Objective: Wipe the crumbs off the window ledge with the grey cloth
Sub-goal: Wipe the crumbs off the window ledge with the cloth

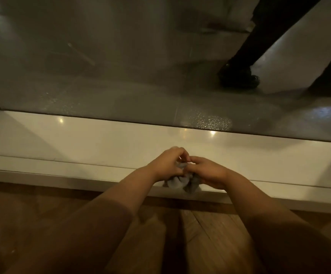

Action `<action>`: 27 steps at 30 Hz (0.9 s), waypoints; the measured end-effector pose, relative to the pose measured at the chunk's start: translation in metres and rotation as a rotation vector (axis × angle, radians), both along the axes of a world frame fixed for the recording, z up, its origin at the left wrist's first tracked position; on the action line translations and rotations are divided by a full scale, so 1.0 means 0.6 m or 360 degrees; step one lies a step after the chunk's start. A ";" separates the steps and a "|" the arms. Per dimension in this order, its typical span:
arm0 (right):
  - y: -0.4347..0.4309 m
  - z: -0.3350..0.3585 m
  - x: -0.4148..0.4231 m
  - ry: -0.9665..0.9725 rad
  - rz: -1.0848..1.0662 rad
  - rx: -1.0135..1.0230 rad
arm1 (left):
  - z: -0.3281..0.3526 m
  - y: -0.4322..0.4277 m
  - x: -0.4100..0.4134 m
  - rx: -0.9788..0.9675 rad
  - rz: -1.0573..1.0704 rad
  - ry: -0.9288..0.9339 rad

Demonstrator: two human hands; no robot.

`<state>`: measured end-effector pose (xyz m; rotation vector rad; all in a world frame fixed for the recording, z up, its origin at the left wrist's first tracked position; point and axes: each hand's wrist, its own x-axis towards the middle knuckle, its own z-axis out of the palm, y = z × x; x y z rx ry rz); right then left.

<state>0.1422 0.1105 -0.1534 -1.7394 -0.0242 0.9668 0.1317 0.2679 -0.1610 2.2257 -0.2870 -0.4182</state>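
Observation:
The glossy white window ledge (101,139) runs across the middle of the view, low above the floor. Both hands meet over its front edge. My left hand (168,165) and my right hand (208,172) are each closed on the grey cloth (180,181), which is bunched between them and hangs a little below the palms. Most of the cloth is hidden by the fingers. No crumbs can be made out on the ledge in this dim light.
The window pane (121,66) rises behind the ledge and reflects a dark figure's leg and shoe (239,76) at the upper right. Wooden floor (210,234) lies below the ledge, under my forearms.

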 end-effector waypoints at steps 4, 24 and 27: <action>-0.036 -0.033 -0.015 -0.0495 -0.0226 -0.0216 | -0.021 -0.015 0.010 0.0214 0.0197 -0.0250; -0.072 -0.078 -0.009 -0.1583 0.0472 -0.1577 | -0.110 0.219 -0.109 0.0972 0.1002 -0.0380; -0.075 -0.083 -0.015 -0.1468 0.0482 -0.1385 | -0.120 0.220 -0.109 0.1101 0.0876 -0.0355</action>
